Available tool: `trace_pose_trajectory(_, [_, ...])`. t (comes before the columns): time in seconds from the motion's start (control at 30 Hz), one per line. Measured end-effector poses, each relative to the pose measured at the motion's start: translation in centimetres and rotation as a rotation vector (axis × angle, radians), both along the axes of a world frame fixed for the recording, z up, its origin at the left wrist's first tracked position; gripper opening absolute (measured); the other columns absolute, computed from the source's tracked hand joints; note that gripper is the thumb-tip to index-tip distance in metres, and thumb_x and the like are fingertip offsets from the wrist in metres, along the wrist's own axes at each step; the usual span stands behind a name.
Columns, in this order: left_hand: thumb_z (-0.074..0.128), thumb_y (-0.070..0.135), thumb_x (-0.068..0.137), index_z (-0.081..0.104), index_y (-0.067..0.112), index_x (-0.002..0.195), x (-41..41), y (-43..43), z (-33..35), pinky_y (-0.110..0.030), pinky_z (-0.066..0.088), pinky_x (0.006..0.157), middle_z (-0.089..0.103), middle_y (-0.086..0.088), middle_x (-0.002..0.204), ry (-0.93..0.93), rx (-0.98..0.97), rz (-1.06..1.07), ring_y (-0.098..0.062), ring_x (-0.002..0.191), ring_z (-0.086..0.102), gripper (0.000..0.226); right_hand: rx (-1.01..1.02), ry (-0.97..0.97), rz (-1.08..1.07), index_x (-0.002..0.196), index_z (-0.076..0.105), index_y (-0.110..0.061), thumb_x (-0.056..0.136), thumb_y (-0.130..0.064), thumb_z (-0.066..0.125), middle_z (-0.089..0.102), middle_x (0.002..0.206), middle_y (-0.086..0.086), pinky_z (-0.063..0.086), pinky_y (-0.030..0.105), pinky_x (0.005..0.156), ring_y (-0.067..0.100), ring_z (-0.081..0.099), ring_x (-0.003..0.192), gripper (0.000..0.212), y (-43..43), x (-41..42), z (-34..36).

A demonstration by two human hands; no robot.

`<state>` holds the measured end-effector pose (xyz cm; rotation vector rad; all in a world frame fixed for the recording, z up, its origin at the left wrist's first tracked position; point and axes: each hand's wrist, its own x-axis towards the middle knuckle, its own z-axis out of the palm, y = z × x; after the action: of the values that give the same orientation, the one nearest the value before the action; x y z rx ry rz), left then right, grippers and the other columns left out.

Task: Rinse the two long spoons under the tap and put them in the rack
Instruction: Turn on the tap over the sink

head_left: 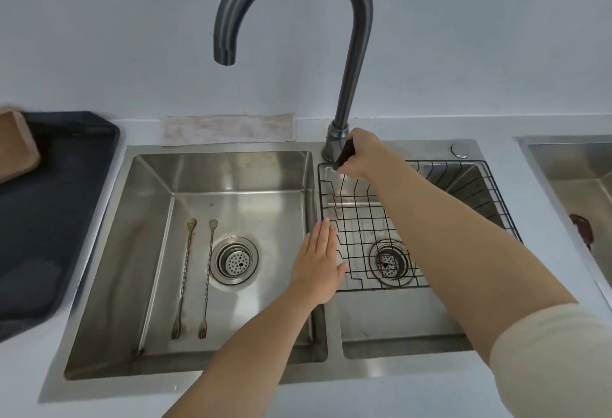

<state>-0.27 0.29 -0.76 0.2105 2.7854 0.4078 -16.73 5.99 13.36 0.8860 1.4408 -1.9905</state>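
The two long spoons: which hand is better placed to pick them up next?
Left. The left hand hovers open beside the spoons; the right hand grips the tap handle.

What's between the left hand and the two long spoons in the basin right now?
In the head view, only the round drain strainer and bare basin floor lie between the open left hand and the two long spoons.

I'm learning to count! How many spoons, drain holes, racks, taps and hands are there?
Long spoons: 2, one and another, lying in the left basin
Drain strainers: 2, left and right
Wire rack: 1
Tap: 1
Hands: 2, left hand and right hand
Total: 8
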Motion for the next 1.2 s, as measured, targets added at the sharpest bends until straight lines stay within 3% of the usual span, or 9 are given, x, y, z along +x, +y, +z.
trace_pose_trajectory(0.27, [0.021,0.042,0.095,-0.028,0.011,0.13,0.2,0.0,-0.3,-0.032,-0.015,0.11,-0.023,-0.008,0.152,0.026,0.013,0.015,-0.019,0.138,-0.023,0.068,-0.011,0.016,0.007,0.068,0.04,-0.01,0.091,-0.004,0.034,0.034,0.066,0.005,0.042,0.023,0.065,0.017,0.038,0.057,0.024,0.5,0.8,0.1])
trace_pose_trajectory(0.4, [0.02,0.042,0.095,-0.029,0.011,0.129,0.2,0.0,-0.3,-0.032,-0.015,0.11,-0.023,-0.009,0.152,0.027,0.01,0.012,-0.019,0.139,-0.023,0.068,-0.052,0.033,0.035,0.07,0.037,-0.01,0.091,-0.003,0.032,0.036,0.067,0.005,0.04,0.023,0.048,0.016,0.04,0.056,0.022,0.7,1.1,0.0])
trace_pose_trajectory(0.8, [0.021,0.042,0.095,-0.022,0.008,0.136,0.1,0.0,-0.2,-0.033,-0.015,0.11,-0.022,-0.009,0.152,0.021,0.001,0.006,-0.021,0.139,-0.022,0.068,-0.043,0.018,0.045,0.071,0.036,-0.011,0.09,-0.008,0.037,0.032,0.071,0.003,0.035,0.023,0.055,0.015,0.035,0.062,0.02,0.6,0.8,-1.0])
trace_pose_trajectory(0.93, [0.02,0.042,0.095,-0.023,0.008,0.135,0.2,0.0,-0.2,-0.033,-0.015,0.11,-0.023,-0.009,0.152,0.013,0.001,0.006,-0.021,0.139,-0.022,0.068,-0.078,0.019,0.031,0.072,0.038,-0.011,0.091,-0.01,0.037,0.04,0.071,0.004,0.038,0.023,0.054,0.015,0.043,0.062,0.019,0.6,1.0,-0.9])
trace_pose_trajectory(1.07, [0.021,0.042,0.095,-0.023,0.008,0.136,0.0,-0.1,-0.1,-0.033,-0.015,0.11,-0.023,-0.01,0.152,-0.007,-0.008,-0.001,-0.021,0.139,-0.022,0.069,-0.049,0.04,0.009,0.069,0.04,-0.011,0.094,-0.014,0.037,0.042,0.063,0.003,0.039,0.023,0.049,0.013,0.044,0.053,0.025,0.4,1.7,-0.2])
trace_pose_trajectory(1.2, [0.021,0.044,0.094,-0.023,0.008,0.136,0.0,-0.1,0.0,-0.033,-0.015,0.11,-0.024,-0.009,0.151,-0.021,-0.014,-0.01,-0.02,0.139,-0.023,0.07,-0.125,0.031,-0.04,0.075,0.048,-0.009,0.095,-0.033,0.039,0.051,0.067,0.003,0.044,0.02,0.055,0.013,0.051,0.058,0.032,0.1,1.9,-0.3])
